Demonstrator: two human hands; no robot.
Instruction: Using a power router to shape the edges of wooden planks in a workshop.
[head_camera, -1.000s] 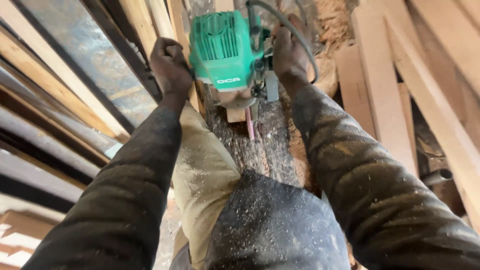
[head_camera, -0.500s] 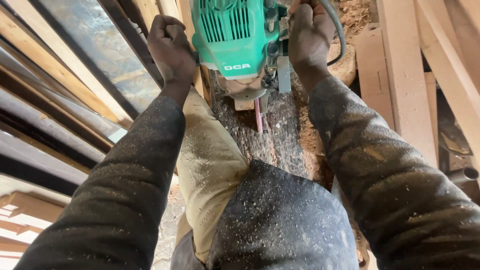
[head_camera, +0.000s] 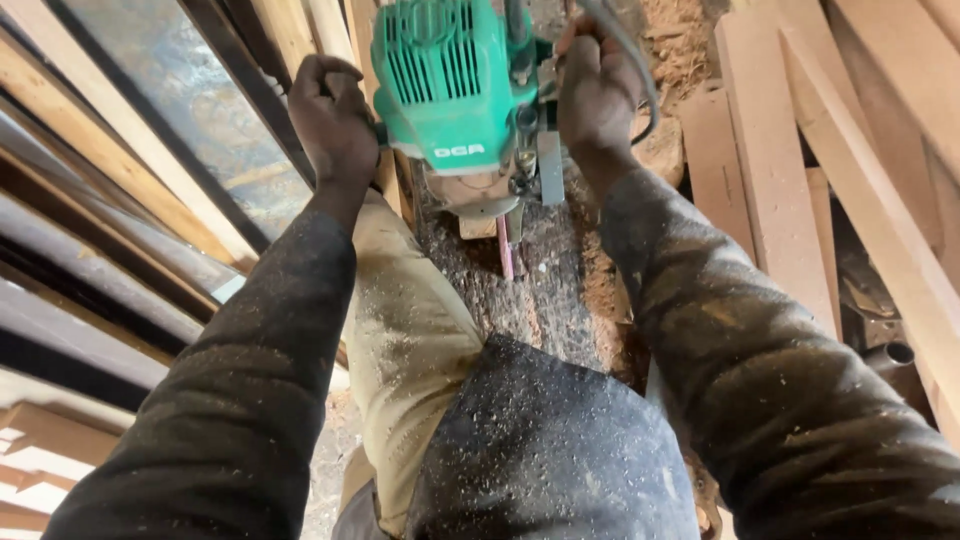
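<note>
Both hands are closed on the green power tool (head_camera: 450, 100) at top centre, left hand (head_camera: 332, 118) and right hand (head_camera: 592, 95), so its cord (head_camera: 632, 70) might snag or the bit (head_camera: 505, 255) might jump off the rough log (head_camera: 540, 300).

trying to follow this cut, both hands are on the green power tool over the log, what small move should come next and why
Probably keep easing the green power tool forward along the log, away from the body. The left hand and right hand grip its two sides, the blade sits in the wood just ahead of the knees, and sawdust lies on the log behind it.
</note>
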